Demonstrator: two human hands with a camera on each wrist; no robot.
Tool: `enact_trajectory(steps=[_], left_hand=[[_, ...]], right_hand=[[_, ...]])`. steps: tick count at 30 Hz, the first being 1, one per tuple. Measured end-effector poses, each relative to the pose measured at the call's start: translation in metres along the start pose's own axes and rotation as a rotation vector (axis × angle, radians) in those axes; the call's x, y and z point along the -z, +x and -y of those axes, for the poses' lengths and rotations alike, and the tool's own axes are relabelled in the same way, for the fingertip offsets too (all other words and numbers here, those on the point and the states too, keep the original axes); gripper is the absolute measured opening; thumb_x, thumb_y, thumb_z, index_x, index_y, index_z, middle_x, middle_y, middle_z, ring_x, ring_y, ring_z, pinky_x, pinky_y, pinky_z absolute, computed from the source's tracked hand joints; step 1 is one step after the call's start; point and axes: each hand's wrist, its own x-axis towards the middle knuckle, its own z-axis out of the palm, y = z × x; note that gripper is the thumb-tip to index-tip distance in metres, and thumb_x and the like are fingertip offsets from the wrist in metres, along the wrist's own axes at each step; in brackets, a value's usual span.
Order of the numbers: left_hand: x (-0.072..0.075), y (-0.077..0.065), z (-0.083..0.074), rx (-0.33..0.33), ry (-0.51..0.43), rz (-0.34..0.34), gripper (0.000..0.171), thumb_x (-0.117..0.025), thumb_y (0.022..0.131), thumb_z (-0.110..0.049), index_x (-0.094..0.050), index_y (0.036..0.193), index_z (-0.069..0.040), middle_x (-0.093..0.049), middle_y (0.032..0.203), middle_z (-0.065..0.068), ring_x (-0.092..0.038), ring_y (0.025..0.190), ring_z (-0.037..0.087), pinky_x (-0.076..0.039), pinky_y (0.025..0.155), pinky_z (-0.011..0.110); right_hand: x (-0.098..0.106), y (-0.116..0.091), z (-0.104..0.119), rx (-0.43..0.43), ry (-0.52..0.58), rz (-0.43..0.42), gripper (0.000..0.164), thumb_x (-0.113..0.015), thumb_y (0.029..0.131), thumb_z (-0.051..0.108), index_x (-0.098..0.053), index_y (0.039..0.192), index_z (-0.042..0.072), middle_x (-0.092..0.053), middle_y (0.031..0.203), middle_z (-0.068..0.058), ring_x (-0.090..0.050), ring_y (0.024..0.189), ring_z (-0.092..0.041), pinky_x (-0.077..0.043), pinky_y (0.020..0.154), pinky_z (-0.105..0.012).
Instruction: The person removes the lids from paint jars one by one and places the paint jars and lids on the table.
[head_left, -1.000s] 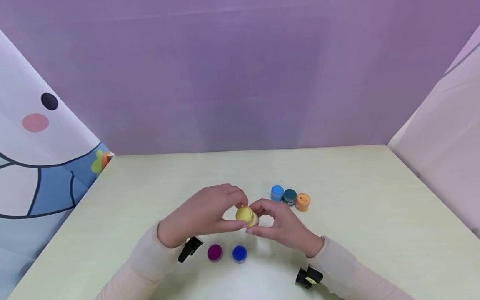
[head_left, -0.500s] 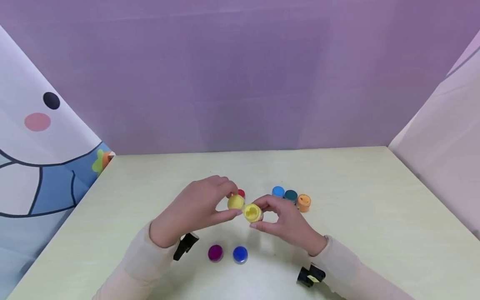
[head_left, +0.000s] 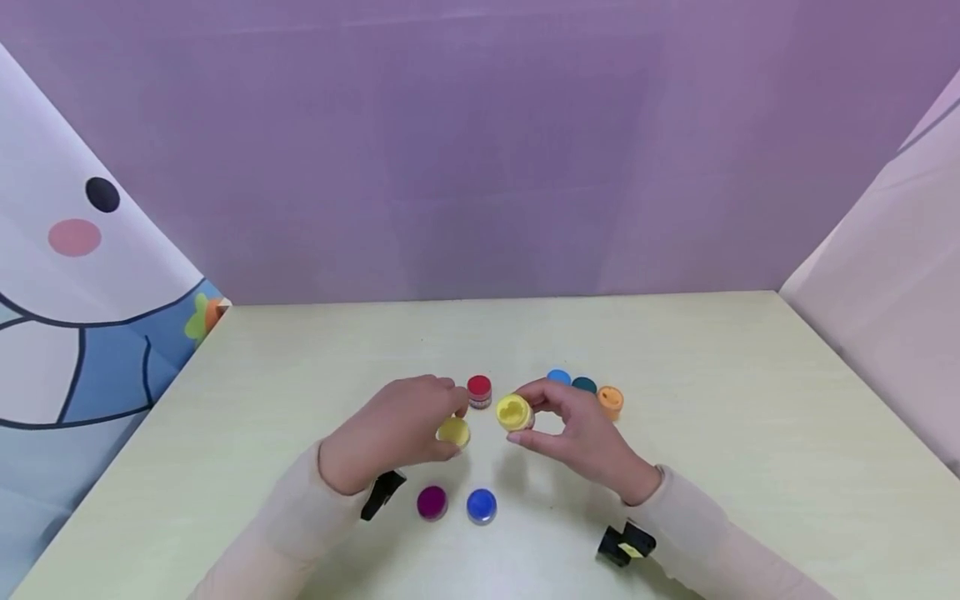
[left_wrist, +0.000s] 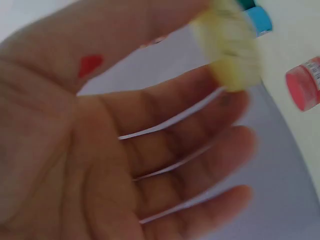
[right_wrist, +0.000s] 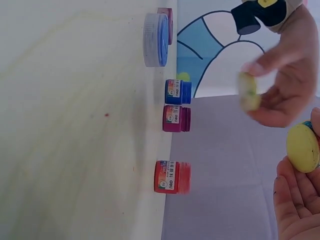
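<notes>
My left hand (head_left: pixel 397 429) pinches a yellow jar lid (head_left: pixel 454 432) between thumb and fingertips. In the left wrist view this lid (left_wrist: pixel 230 47) is blurred, and the other fingers stretch out below it. My right hand (head_left: pixel 581 433) grips a small yellow paint jar (head_left: pixel 514 412) by its sides, its uncovered mouth showing yellow paint. The right wrist view shows the jar's rounded yellow end (right_wrist: pixel 302 148) in the fingers, apart from the lid. Just beyond the gap between my hands stands a red paint jar (head_left: pixel 479 392).
Nearer me stand a purple jar (head_left: pixel 432 503) and a blue jar (head_left: pixel 481 506). Light blue (head_left: pixel 558 377), dark green (head_left: pixel 584 384) and orange (head_left: pixel 611 402) jars stand behind my right hand, partly hidden. The right wrist view has a larger clear tub with a blue lid (right_wrist: pixel 156 40).
The yellow lid has come off the jar. My left hand has carried it left and then toward me, uncovering the red jar; the right hand with the jar has shifted slightly right and away.
</notes>
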Motion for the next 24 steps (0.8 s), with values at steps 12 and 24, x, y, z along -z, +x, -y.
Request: enact_trajectory(steps=[12, 24], left_hand=[[-0.023, 0.012, 0.005, 0.148, -0.005, 0.220, 0.027, -0.078, 0.067, -0.015, -0.053, 0.077, -0.015, -0.049, 0.067, -0.006, -0.046, 0.061, 0.013, -0.041, 0.056, 0.025], [-0.038, 0.021, 0.010, 0.270, 0.012, 0.307, 0.032, -0.081, 0.063, -0.024, -0.052, 0.073, -0.015, -0.051, 0.064, -0.004, -0.048, 0.060, 0.014, -0.040, 0.056, 0.028]], right_hand=[[-0.001, 0.001, 0.000, -0.019, 0.009, 0.008, 0.032, -0.074, 0.074, 0.024, -0.059, 0.102, 0.019, -0.060, 0.096, 0.010, -0.056, 0.086, -0.011, -0.049, 0.077, -0.040], [-0.004, 0.000, -0.003, -0.024, 0.013, 0.046, 0.032, -0.074, 0.075, 0.025, -0.059, 0.102, 0.018, -0.061, 0.097, 0.010, -0.057, 0.087, -0.010, -0.049, 0.077, -0.039]])
